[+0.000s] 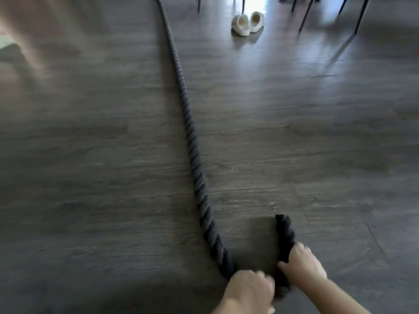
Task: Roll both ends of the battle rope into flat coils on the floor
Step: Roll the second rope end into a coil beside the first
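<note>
Head view, frame blurred by motion.

Left hand (250, 288) at 6 o'clock, nearest the camera: fingers curled over the battle rope (192, 150) right where it bends back on itself; grasping it.

Right hand (302, 262) just to the right, at roughly 5 o'clock: thumb and fingers wrapped round the short folded-back leg of the rope; grasping it. The two hands sit close together, with the dark bend of the rope between them.

Rope end (282, 219) juts from the right hand toward 12 o'clock and lies on the floor (90, 177). It runs beside the main length but is apart from it, so the rope forms a narrow U; no turn is closed yet.

Main length: leaves the left hand toward 11 o'clock, flat on the dark wood-look floor, curves gently and exits the top edge.

Far field, 1 o'clock: pair of white slippers (248, 22) on the floor, side by side. Behind them, thin dark chair legs (306, 14) along the top edge, with bright glare on the boards between.
</note>
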The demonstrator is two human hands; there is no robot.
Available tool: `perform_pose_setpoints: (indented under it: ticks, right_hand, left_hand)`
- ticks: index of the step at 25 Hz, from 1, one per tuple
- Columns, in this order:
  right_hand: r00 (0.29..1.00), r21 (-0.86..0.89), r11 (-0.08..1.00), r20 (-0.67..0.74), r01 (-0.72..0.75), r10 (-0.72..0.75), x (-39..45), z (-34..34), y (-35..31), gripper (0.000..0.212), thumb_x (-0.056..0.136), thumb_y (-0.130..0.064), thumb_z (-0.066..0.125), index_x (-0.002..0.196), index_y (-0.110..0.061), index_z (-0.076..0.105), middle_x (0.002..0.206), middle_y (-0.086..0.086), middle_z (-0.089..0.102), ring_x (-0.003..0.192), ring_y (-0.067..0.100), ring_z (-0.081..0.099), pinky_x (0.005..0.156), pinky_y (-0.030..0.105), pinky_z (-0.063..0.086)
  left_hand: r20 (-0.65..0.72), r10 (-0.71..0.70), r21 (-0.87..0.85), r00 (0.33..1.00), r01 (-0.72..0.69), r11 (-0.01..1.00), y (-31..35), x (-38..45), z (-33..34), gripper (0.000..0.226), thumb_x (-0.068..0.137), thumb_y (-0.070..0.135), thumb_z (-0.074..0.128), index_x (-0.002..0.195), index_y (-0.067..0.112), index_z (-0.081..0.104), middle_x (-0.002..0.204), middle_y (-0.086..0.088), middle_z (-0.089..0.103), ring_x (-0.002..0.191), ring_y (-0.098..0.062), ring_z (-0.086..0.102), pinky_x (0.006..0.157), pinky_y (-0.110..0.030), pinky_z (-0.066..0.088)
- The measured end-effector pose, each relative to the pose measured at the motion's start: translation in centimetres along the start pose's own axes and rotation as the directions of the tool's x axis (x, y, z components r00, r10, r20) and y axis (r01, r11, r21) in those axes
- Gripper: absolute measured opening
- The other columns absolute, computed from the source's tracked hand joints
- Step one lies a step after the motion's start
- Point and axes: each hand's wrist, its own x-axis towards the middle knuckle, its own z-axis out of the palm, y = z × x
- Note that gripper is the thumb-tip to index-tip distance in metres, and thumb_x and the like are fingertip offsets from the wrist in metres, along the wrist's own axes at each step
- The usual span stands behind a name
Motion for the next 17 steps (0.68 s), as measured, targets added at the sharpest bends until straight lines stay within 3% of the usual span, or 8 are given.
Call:
perform_pose_setpoints:
  ticks: [2, 5, 8, 13, 15, 17]
  right_hand:
    - [0.991, -0.119, 0.983, 0.024, 0.137, -0.135, 0.8, -0.7, -1.7, 0.049, 0.084, -0.037, 0.064, 0.122, -0.013, 0.043, 0.127, 0.006, 0.049, 0.120, 0.024, 0.052, 0.094, 0.033, 0.047]
    - [0.944, -0.289, 0.900, 0.055, 0.328, -0.326, 2.4, -1.1, -4.1, 0.043, 0.089, -0.029, 0.060, 0.125, -0.014, 0.042, 0.128, 0.004, 0.045, 0.122, 0.023, 0.048, 0.093, 0.031, 0.045]
    - [0.893, -0.436, 0.785, 0.120, 0.440, -0.434, 3.5, -1.7, -6.6, 0.045, 0.090, -0.024, 0.060, 0.129, -0.013, 0.041, 0.128, 0.005, 0.044, 0.121, 0.023, 0.047, 0.093, 0.032, 0.046]
    - [0.782, -0.682, 0.452, 0.296, 0.575, -0.548, 5.4, -3.6, -10.3, 0.060, 0.085, -0.019, 0.066, 0.137, -0.008, 0.038, 0.134, 0.012, 0.041, 0.124, 0.029, 0.043, 0.100, 0.037, 0.044]
    - [0.714, -0.735, 0.300, 0.340, 0.608, -0.613, 6.4, -4.2, -11.8, 0.065, 0.083, -0.015, 0.068, 0.139, -0.006, 0.037, 0.136, 0.014, 0.041, 0.124, 0.031, 0.042, 0.099, 0.040, 0.043]
    - [0.635, -0.758, 0.179, 0.365, 0.627, -0.681, 7.8, -5.0, -13.2, 0.064, 0.084, -0.014, 0.068, 0.140, -0.004, 0.038, 0.138, 0.015, 0.041, 0.124, 0.033, 0.043, 0.099, 0.043, 0.042]
  left_hand:
    - [0.005, 0.103, 0.002, 0.995, -0.103, 0.995, -3.3, -0.5, -2.2, 0.055, 0.090, 0.025, 0.070, 0.135, 0.004, 0.046, 0.126, -0.020, 0.053, 0.111, -0.042, 0.058, 0.088, -0.050, 0.048]
    - [-0.124, -0.027, 0.161, 0.992, 0.047, 0.986, -9.5, -0.8, -3.8, 0.116, 0.073, 0.037, 0.085, 0.155, 0.003, 0.011, 0.156, -0.018, 0.022, 0.138, -0.038, 0.033, 0.113, -0.051, 0.031]
    - [-0.087, -0.189, 0.197, 0.978, 0.203, 0.959, -12.4, -1.8, -4.4, 0.137, 0.069, 0.051, 0.085, 0.156, 0.005, -0.010, 0.164, -0.017, -0.008, 0.149, -0.035, 0.009, 0.119, -0.055, 0.016]
    - [-0.112, -0.293, 0.154, 0.949, 0.308, 0.939, -12.7, -0.4, -3.4, 0.140, 0.068, 0.049, 0.086, 0.155, 0.002, -0.013, 0.163, -0.021, -0.013, 0.150, -0.037, 0.005, 0.119, -0.059, 0.013]
    - [-0.141, -0.306, 0.111, 0.942, 0.322, 0.940, -12.6, 1.1, -4.1, 0.114, 0.087, 0.036, 0.073, 0.155, 0.001, -0.011, 0.164, -0.020, -0.013, 0.151, -0.038, -0.007, 0.120, -0.059, 0.003]
    - [-0.108, -0.313, 0.059, 0.944, 0.321, 0.945, -12.3, 3.1, -4.1, 0.071, 0.105, 0.022, 0.042, 0.157, 0.001, -0.001, 0.165, -0.019, -0.002, 0.150, -0.037, -0.009, 0.120, -0.059, 0.001]
